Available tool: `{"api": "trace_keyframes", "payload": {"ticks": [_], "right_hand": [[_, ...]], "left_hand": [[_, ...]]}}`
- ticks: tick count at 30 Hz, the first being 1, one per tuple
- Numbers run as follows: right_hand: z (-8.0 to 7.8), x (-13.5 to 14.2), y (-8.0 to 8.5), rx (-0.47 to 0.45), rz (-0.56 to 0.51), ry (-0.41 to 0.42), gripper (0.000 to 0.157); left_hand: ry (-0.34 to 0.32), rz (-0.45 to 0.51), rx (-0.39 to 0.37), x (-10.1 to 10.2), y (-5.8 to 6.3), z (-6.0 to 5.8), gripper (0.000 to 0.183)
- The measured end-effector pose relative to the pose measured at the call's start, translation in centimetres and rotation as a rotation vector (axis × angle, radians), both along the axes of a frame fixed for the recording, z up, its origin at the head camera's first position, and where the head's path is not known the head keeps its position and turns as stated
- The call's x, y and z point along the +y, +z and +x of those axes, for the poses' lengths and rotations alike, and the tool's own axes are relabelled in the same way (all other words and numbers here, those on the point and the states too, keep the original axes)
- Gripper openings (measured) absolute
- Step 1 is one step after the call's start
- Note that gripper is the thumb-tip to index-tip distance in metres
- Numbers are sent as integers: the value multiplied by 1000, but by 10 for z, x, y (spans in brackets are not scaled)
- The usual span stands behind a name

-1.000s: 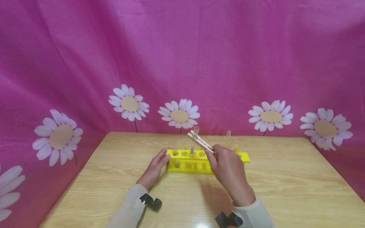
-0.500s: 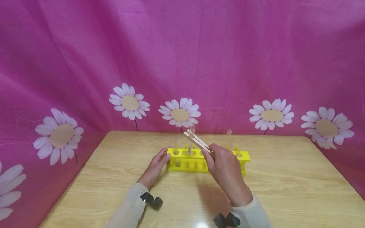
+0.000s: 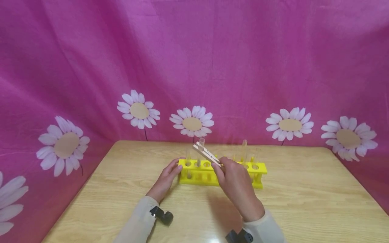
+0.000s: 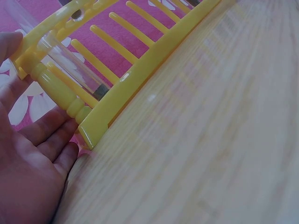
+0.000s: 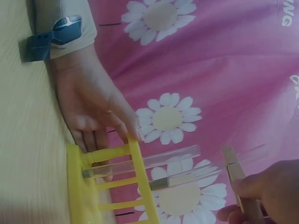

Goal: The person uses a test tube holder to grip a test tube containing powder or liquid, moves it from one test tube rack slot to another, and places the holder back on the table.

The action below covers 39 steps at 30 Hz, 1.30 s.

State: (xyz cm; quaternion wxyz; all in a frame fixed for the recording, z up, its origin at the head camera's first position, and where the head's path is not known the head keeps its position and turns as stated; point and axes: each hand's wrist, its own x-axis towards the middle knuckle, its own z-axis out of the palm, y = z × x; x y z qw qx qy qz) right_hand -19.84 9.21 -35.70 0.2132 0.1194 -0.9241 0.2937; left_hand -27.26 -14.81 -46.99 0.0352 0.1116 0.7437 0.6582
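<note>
Yellow rack (image 3: 197, 170), standing on the table (image 3: 121, 209); clock positions read from its centre in the head view, twelve at the far side. Left hand (image 3: 165, 175), at nine o'clock, grips the rack's end, thumb on the upper plate; its fingers, partly hidden in the head view, show behind the end post from the left wrist. Right hand (image 3: 238, 185), at four, pinches a wooden peg (image 3: 207, 155), tilted; the hand covers part of the rack's middle. Held tube (image 3: 202, 143), clear, at eleven, caught in the peg near its top; its dark lower end is at the second hole from the left, whether inside it cannot be told. End tube (image 5: 173, 157), at ten, seated in the leftmost hole. Further tubes (image 3: 244, 150), between one and two, faint, their number uncertain, lower parts partly hidden. Table: pale wood grain, a glare spot at six. Backdrop: magenta cloth (image 3: 237, 67), creased, printed with white flowers (image 3: 191, 124); lettering (image 5: 287, 13) in the right wrist view, cut off. Pale sleeves (image 3: 139, 216), cropped by the lower edge.
</note>
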Motion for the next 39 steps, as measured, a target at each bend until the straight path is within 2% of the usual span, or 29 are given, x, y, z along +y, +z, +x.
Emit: {"api": "trace_keyframes", "payload": {"ticks": [9,14,17,23,39], "right_hand": [[-4,-2,-7,-72,15,6,25],[-7,-3,-12,-54,40,17,25],[-8,-4,-17,-57,63,23,25],[-10,-5,-22,-57,86,18,26],[-13,-6,-27,-117,82,5,25]], "left_hand": [[-5,2,-5,-1,0,-1,49],[5,4,6,0,0,-2,45],[19,-7,-19,0,0,-1,46],[4,11,-5,0,-1,1,43],[-4,16,-7,0,0,0,47]]}}
